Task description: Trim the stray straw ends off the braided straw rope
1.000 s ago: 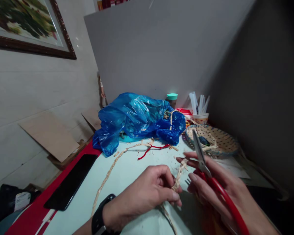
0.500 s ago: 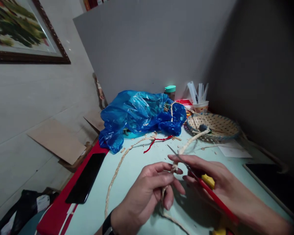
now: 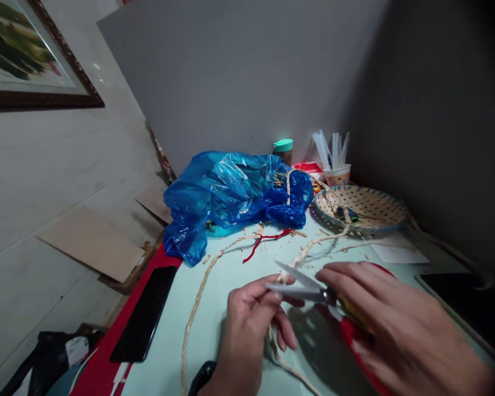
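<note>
Pinched between the fingers of my left hand [image 3: 258, 316] is a pale braided cord [image 3: 303, 254]. From there it runs up toward the woven basket, and its other part hangs below my fingers onto the table. My right hand [image 3: 390, 308] is closed around the handles of red and yellow scissors [image 3: 325, 296]. The scissor blades are parted and lie across the cord, right at my left fingertips. Whether the blades touch the cord I cannot tell.
A blue plastic bag [image 3: 226, 190] lies at the back, with a red string [image 3: 253, 250] before it. The woven basket [image 3: 367, 206] and a cup of clear sticks [image 3: 337, 175] are at right. A black phone [image 3: 146, 313] lies left, a dark tablet [image 3: 457, 302] right.
My right hand has turned the scissors, and their blades have opened and swung leftward over the cord. The cord stretch toward the basket has dropped lower. The view has shifted slightly.
</note>
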Demonstrator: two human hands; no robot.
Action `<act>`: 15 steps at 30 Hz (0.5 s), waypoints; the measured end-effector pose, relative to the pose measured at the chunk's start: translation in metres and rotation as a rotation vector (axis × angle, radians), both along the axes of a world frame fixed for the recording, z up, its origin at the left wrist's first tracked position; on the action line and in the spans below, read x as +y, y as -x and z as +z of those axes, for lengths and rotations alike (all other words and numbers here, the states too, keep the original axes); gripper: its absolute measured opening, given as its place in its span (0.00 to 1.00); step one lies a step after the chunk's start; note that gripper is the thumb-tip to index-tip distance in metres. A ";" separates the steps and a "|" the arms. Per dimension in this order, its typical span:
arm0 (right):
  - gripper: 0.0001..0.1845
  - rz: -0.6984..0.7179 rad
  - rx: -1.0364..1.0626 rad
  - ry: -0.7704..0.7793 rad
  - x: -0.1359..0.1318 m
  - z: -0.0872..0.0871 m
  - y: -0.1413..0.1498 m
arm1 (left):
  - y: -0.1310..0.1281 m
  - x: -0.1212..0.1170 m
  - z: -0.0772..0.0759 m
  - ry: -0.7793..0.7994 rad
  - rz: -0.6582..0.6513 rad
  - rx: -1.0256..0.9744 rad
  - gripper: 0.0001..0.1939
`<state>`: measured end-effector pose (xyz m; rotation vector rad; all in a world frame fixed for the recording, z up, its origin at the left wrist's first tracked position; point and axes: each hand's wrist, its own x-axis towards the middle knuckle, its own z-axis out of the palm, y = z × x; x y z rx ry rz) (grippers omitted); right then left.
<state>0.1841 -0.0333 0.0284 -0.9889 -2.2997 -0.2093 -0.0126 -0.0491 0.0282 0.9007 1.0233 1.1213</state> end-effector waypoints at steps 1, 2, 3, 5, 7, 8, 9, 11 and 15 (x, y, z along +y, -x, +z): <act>0.22 -0.013 -0.049 -0.054 -0.001 -0.001 0.003 | -0.001 0.000 0.000 -0.007 -0.012 0.019 0.12; 0.22 -0.028 -0.090 -0.101 -0.002 -0.002 0.007 | -0.002 -0.001 0.000 -0.013 -0.026 0.041 0.13; 0.23 -0.045 -0.122 -0.137 -0.002 -0.003 0.009 | -0.003 -0.001 0.000 -0.020 -0.036 0.059 0.13; 0.22 -0.075 -0.165 -0.187 -0.001 -0.003 0.013 | -0.004 -0.002 0.001 -0.033 -0.031 0.078 0.14; 0.20 -0.092 -0.193 -0.208 0.000 -0.004 0.013 | -0.004 -0.003 0.002 -0.048 -0.004 0.100 0.13; 0.20 -0.094 -0.204 -0.212 0.001 -0.004 0.013 | -0.004 -0.002 0.003 -0.061 0.004 0.122 0.13; 0.19 -0.095 -0.213 -0.213 0.001 -0.004 0.012 | -0.004 -0.002 0.003 -0.069 0.006 0.141 0.14; 0.19 -0.089 -0.221 -0.212 0.000 -0.005 0.011 | -0.002 -0.001 0.003 -0.066 -0.005 0.139 0.14; 0.21 -0.063 -0.202 -0.192 -0.002 -0.010 0.009 | 0.000 -0.001 0.004 -0.028 -0.048 0.059 0.15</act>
